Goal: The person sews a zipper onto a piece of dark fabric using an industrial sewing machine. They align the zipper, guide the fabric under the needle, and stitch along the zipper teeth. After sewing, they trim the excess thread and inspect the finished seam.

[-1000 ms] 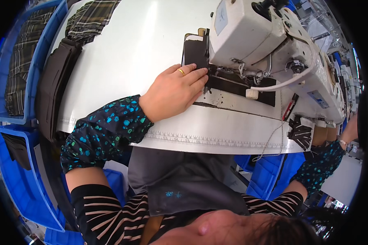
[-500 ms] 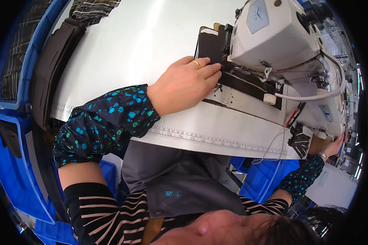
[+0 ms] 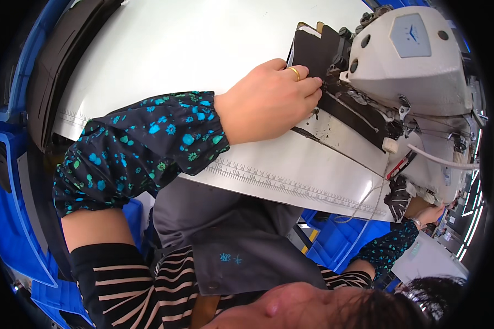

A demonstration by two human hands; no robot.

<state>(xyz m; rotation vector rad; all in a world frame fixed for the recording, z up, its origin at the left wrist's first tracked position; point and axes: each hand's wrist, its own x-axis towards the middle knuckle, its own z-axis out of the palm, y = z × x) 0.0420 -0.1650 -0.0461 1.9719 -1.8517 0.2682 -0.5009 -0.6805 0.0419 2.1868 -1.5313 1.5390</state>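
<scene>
My left hand (image 3: 273,101), with a gold ring, lies palm down on a dark brown fabric piece (image 3: 314,50). Its fingers are stretched out, and their tips touch the fabric beside the presser area of a white sewing machine (image 3: 387,68). Pale edges and a tan layer show at the far end of the piece. My right hand (image 3: 431,214) reaches to the machine's right end, near the rim of the picture. It is small there and its fingers are partly hidden, so their grip cannot be made out.
A white worktable (image 3: 164,49) carries a printed ruler strip (image 3: 274,181) along its near edge. Stacked dark fabric pieces (image 3: 60,66) hang at the left, beside blue bins (image 3: 16,219). A red-and-black tool (image 3: 402,164) and a loose cord (image 3: 362,208) lie near the machine's base.
The view has shifted, so the machine appears farther right. My left hand stays on the dark fabric beside the machine, and my right hand remains at the machine's right end.
</scene>
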